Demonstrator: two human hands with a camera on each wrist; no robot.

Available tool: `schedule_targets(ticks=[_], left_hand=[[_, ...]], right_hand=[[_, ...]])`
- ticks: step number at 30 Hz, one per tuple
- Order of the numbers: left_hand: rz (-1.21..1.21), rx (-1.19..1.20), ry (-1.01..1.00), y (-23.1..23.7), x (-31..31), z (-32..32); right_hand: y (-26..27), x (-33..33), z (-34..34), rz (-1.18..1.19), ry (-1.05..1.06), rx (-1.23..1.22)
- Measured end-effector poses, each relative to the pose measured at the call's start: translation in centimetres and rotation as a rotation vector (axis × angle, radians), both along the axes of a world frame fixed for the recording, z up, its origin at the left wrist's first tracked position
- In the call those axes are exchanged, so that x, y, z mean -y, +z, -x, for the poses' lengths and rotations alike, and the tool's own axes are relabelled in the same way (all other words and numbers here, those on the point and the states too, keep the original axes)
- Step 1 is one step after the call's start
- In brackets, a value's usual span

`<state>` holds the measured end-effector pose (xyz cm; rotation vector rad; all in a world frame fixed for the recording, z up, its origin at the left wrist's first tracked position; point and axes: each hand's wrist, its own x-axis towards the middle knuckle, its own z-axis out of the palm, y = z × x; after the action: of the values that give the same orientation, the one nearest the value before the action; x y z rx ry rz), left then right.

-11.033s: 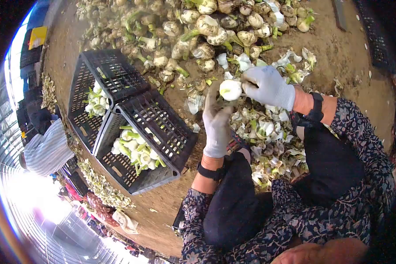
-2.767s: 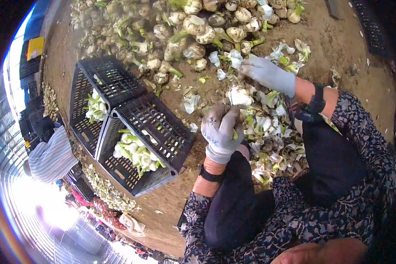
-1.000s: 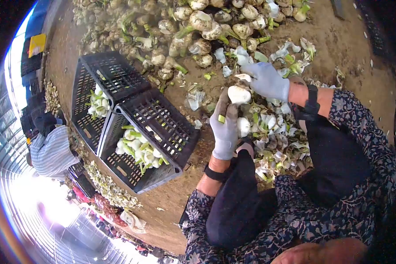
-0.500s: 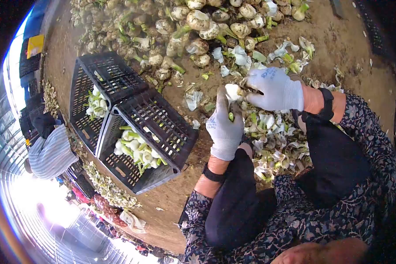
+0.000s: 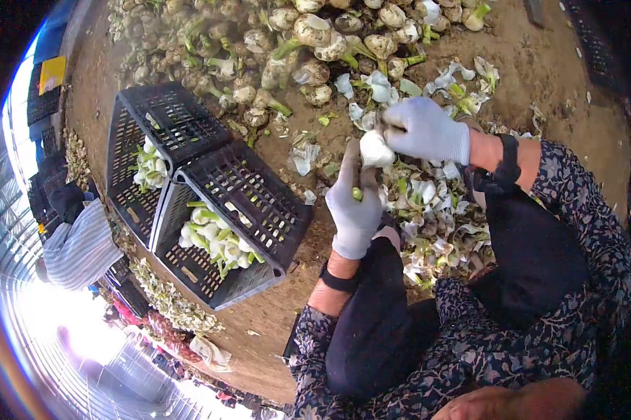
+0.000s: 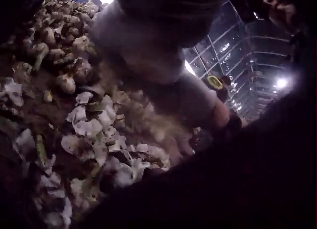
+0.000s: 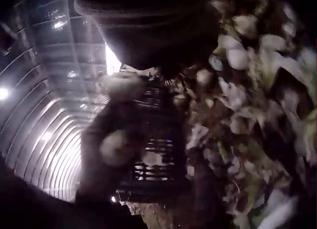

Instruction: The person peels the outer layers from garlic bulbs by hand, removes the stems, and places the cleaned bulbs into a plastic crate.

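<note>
In the head view my gloved left hand [image 5: 355, 213] grips a peeled-looking white garlic bulb [image 5: 376, 149]. The bulb's cut green stem [image 5: 357, 194] pokes out between the fingers. My gloved right hand [image 5: 427, 131] curls its soiled fingertips and thumb against the bulb's upper right edge; what they pinch there is partly hidden. Under both hands lies a heap of white and green garlic skins [image 5: 424, 192]. The left wrist view is dark, with loose skins [image 6: 89, 127] on the ground. Blurred in the right wrist view is a pale round bulb [image 7: 116, 147] at the left hand.
Two tilted black crates [image 5: 238, 203] on the left hold trimmed garlic [image 5: 217, 240]. Unpeeled, soil-covered garlic [image 5: 312, 31] is piled at the top. Another person in a striped shirt [image 5: 81, 245] sits at far left. My knees flank the skin heap.
Loose skin on the bulb seen earlier is gone. My right hand, which held a skin strip a second ago, has turned and returned to the bulb. The left hand keeps its grip.
</note>
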<state>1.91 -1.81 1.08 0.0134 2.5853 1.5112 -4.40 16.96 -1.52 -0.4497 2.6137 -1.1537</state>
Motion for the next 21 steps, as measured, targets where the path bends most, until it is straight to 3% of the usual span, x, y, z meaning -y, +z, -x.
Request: schedule_targets(ticks=[2, 3, 4, 6, 8, 9, 11, 14, 15, 17, 18, 20, 21], left_hand=[[-0.501, 0.216, 0.228, -0.3, -0.1, -0.2], [-0.556, 0.215, 0.212, 0.9, 0.1, 0.6], [-0.671, 0.403, 0.260, 2.6, 0.4, 1.2], [-0.950, 0.465, 0.418, 4.8, 0.9, 2.3], [-1.310, 0.541, 0.351, 2.8, 3.2, 2.1], [-1.064, 0.431, 0.356, 2.1, 3.6, 2.5], [-0.862, 0.347, 0.451, 2.0, 3.5, 2.7], [-0.811, 0.340, 0.567, 2.4, 3.4, 2.5], [-0.684, 0.283, 0.495, 1.8, 4.0, 2.4], [-0.979, 0.344, 0.395, 0.6, 4.8, 2.3], [-1.396, 0.461, 0.351, 0.7, 4.7, 2.7], [-1.652, 0.546, 0.437, 1.0, 4.1, 2.9], [-1.485, 0.512, 0.575, 1.9, 2.9, 2.9]], right_hand=[[-1.9, -0.5, 1.0, -0.044, -0.094, 0.214], [-4.1, -1.0, 1.3, -0.113, -0.139, 0.250], [-5.6, -1.6, 1.1, -0.180, -0.179, 0.285], [-7.0, -3.3, -0.3, -0.321, 0.006, 0.191], [-7.1, -2.8, -0.9, -0.386, 0.137, 0.138], [-6.2, -2.4, -1.2, -0.386, 0.169, 0.132], [-3.4, -1.9, -1.6, -0.261, 0.207, 0.045], [0.4, -0.2, -1.1, -0.102, 0.232, 0.149], [0.8, 0.3, -1.4, -0.016, 0.173, 0.032], [2.0, 0.6, -1.3, 0.064, 0.199, 0.113], [2.9, 1.0, -1.0, 0.105, 0.212, 0.153], [3.5, 1.6, -0.9, 0.196, 0.163, 0.130], [4.1, 1.9, -0.7, 0.239, 0.155, 0.160]])
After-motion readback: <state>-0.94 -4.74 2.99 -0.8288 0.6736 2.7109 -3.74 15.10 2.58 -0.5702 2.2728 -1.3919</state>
